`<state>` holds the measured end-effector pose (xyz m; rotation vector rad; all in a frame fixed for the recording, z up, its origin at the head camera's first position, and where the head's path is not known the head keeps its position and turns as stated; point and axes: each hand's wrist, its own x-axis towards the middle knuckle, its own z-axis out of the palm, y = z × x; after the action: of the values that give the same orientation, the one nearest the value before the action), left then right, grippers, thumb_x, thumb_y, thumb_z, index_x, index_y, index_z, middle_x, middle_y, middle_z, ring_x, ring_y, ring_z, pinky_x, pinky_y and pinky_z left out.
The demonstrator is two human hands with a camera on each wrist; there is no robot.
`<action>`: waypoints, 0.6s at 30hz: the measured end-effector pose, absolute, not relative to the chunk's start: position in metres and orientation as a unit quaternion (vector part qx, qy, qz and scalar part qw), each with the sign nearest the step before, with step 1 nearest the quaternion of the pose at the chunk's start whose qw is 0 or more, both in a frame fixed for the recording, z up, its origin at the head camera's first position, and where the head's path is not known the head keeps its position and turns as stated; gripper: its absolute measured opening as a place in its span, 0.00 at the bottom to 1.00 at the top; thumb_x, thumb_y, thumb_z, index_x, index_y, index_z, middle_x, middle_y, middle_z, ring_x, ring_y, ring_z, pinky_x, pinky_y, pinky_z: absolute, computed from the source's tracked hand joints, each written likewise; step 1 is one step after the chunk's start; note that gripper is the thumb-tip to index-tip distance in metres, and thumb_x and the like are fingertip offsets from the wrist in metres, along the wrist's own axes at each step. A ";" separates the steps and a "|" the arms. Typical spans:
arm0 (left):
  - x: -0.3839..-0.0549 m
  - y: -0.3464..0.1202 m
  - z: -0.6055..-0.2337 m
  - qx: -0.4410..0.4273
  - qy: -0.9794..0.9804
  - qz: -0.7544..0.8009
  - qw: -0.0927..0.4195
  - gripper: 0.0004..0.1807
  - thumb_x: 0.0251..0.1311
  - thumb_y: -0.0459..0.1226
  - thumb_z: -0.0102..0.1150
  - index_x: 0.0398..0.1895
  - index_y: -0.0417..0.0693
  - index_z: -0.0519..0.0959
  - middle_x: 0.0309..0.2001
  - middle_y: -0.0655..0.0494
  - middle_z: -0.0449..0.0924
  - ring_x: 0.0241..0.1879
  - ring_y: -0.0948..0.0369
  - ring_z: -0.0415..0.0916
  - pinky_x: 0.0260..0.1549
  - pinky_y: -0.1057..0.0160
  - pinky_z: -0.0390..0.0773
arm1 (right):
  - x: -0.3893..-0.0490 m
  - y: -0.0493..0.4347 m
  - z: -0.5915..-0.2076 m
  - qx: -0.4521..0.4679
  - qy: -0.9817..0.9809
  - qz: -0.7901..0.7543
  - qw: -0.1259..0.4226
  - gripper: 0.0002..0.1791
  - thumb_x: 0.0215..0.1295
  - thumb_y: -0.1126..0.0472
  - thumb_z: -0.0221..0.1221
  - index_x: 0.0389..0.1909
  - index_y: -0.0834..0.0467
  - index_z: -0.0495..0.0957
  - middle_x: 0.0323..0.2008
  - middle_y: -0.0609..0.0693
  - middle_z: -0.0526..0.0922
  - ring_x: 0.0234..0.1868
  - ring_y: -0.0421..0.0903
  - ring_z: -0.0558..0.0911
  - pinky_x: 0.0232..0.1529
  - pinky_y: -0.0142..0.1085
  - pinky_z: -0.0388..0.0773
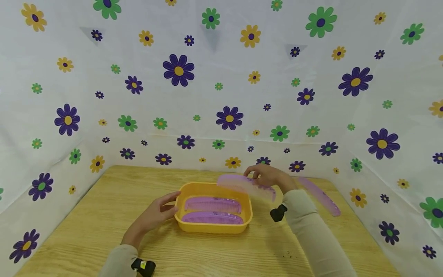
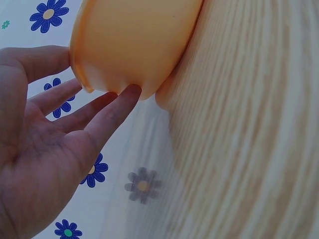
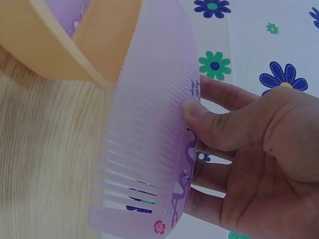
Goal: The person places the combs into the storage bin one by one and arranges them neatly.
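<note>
My right hand (image 1: 268, 176) pinches a translucent purple comb (image 1: 238, 184) by its spine, over the right back rim of a yellow basin (image 1: 214, 228). In the right wrist view the thumb lies across the spine of this comb (image 3: 149, 119), whose teeth face the basin. Two more purple combs lie side by side in the basin, a rear comb (image 1: 212, 204) and a front comb (image 1: 212, 217). My left hand (image 1: 155, 211) touches the basin's left end, and in the left wrist view its fairly straight fingers (image 2: 112, 112) rest against the outer wall.
Another purple comb (image 1: 320, 196) lies on the wooden table (image 1: 166, 254) at the right, beyond my right forearm. Small dark specks (image 1: 288, 254) dot the table near the front. A white flower-print sheet (image 1: 200, 100) walls the back and sides.
</note>
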<state>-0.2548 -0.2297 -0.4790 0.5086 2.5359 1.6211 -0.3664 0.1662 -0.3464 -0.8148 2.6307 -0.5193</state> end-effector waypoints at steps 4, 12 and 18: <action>-0.253 -0.230 -0.478 0.163 0.831 0.531 0.045 0.33 0.75 0.36 0.56 0.79 0.38 0.60 0.78 0.32 0.59 0.72 0.34 0.67 0.65 0.53 0.80 | -0.367 0.158 -0.348 -0.283 0.923 -0.192 0.177 0.19 0.72 0.71 0.57 0.59 0.55 0.81 0.53 0.61 0.84 0.46 0.51 0.82 0.56 0.47 0.87; -0.253 -0.228 -0.477 0.158 0.827 0.536 0.053 0.33 0.75 0.36 0.56 0.79 0.39 0.59 0.78 0.33 0.59 0.72 0.35 0.66 0.65 0.54 0.80 | -0.368 0.140 -0.351 -0.286 0.918 -0.196 0.192 0.19 0.71 0.71 0.58 0.59 0.54 0.81 0.53 0.61 0.84 0.41 0.49 0.82 0.49 0.40 0.89; -0.254 -0.228 -0.478 0.157 0.827 0.537 0.054 0.33 0.75 0.37 0.56 0.79 0.40 0.59 0.78 0.32 0.60 0.71 0.35 0.68 0.64 0.55 0.81 | -0.370 0.125 -0.353 -0.283 0.923 -0.183 0.188 0.19 0.71 0.70 0.59 0.58 0.51 0.82 0.52 0.59 0.84 0.43 0.49 0.82 0.50 0.40 0.89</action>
<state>-0.2539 -0.2280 -0.4781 0.4770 2.5140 1.6302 -0.3696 0.1250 -0.3532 -0.7962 2.5958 -0.5147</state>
